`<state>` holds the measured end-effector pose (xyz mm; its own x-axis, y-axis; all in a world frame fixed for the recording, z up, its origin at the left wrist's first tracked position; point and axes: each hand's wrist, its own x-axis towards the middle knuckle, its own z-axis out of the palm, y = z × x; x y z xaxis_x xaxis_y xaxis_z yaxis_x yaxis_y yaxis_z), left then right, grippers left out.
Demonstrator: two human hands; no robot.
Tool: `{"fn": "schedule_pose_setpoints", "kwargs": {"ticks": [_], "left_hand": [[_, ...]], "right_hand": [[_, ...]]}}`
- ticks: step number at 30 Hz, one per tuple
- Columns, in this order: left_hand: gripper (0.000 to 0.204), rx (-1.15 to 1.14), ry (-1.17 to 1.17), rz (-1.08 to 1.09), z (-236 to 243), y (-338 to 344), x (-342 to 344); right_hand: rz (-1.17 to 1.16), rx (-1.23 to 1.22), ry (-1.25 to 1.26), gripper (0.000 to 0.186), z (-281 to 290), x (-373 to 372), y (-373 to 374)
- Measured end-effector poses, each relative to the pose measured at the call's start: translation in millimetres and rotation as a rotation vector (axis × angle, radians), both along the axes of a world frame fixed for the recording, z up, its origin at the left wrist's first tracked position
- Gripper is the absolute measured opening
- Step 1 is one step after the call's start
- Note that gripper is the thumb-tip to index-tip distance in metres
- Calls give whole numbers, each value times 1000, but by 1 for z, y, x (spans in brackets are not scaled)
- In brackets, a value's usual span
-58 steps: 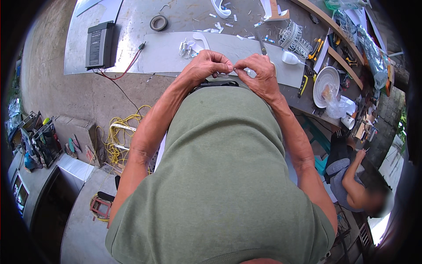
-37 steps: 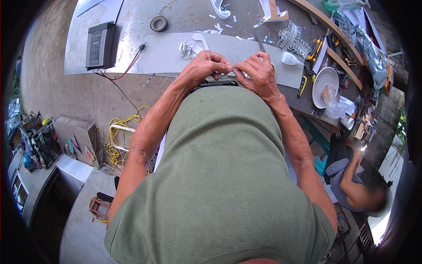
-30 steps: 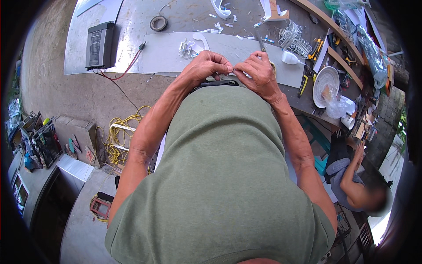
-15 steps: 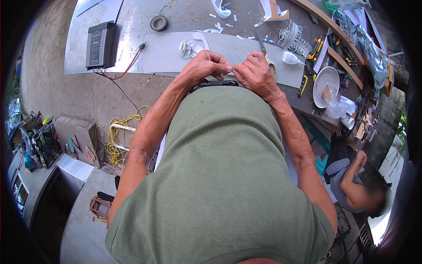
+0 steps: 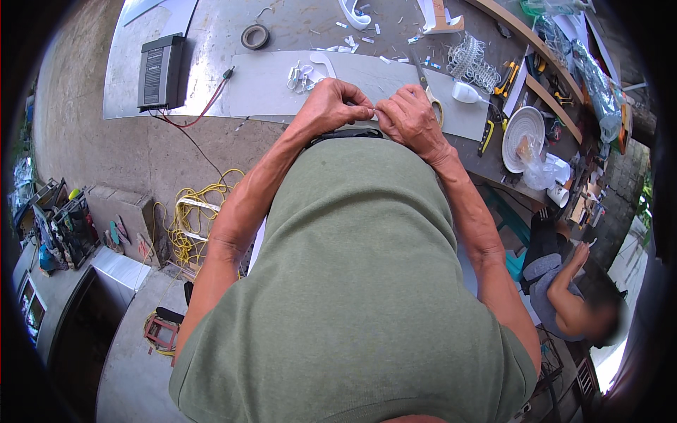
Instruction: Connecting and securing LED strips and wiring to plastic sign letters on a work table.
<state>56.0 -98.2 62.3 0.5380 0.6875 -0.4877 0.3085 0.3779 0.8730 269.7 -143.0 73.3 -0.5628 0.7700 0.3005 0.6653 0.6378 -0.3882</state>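
Over the near edge of the table, my left hand and my right hand meet with their fingertips pinched together. Whatever sits between the fingertips is too small and hidden to name. Beside my right hand lie scissors with cream handles, partly behind it. A white bottle with a thin tip rests just to their right. Small white wired pieces and a curved white strip lie on the grey sheet beyond my left hand.
A black power box with red leads stands at left, near a tape roll. To the right are a pile of white wired strips, a yellow-black cutter and a round white dish. Another person sits at right.
My hands keep their place, the fingers shifting only slightly. At right, the other person's hand has moved a little, with a small white thing now visible at it.
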Motion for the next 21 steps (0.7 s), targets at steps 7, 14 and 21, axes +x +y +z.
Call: {"fn": "schedule_pose_setpoints", "kwargs": {"ticks": [7,14,21], "left_hand": [[14,260,4,-49,8,-2,1],[10,357,-57,-96,7,1,3],[13,160,-62,-11,-1,1,-2]], "right_hand": [[-237,-710,337,13,4,1,-2],[-347,-1484,1101,17,-20,8,-6],[-510,-1194,875,25,10,-1,-13]]}}
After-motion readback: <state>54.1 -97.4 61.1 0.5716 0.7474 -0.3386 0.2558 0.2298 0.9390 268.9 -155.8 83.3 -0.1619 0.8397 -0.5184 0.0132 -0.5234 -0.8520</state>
